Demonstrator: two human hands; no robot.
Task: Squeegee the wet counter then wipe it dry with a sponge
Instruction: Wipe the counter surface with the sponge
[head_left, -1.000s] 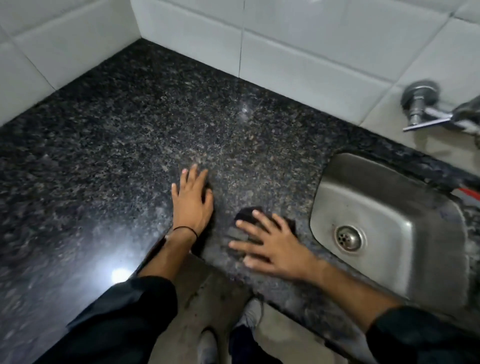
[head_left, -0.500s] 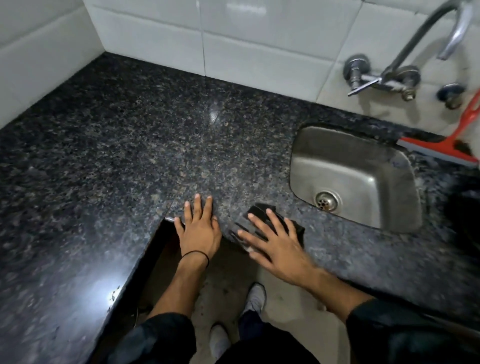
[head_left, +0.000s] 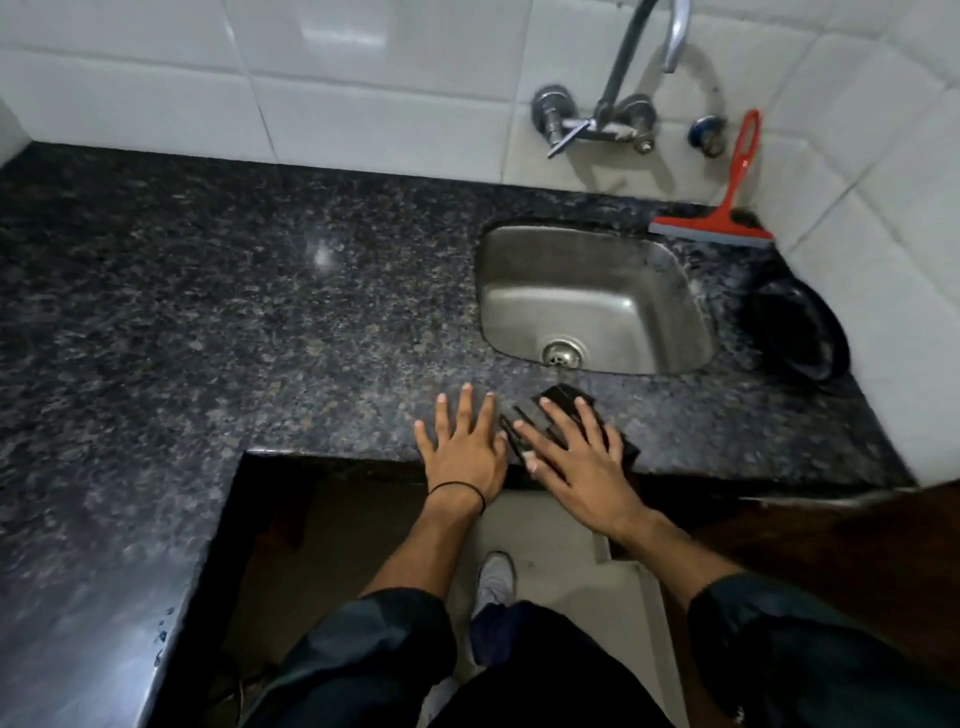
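Note:
A dark speckled granite counter (head_left: 260, 312) runs in an L shape under white tiled walls. My left hand (head_left: 464, 447) lies flat on its front edge, fingers spread, holding nothing. Right beside it, my right hand (head_left: 571, 457) presses flat on a black sponge (head_left: 563, 400) that sits on the counter just in front of the sink; most of the sponge is hidden under the palm. A red squeegee (head_left: 727, 208) leans against the back wall behind the sink's right corner, far from both hands.
A steel sink (head_left: 592, 291) with a drain is set into the counter, under a wall tap (head_left: 613, 104). A black round pan (head_left: 800, 332) stands at the right wall. The counter's front edge drops to the floor, where my shoes show.
Both hands and the sponge have slid toward the counter's front edge by the sink. The view has swung right, bringing the tap, squeegee and pan into sight.

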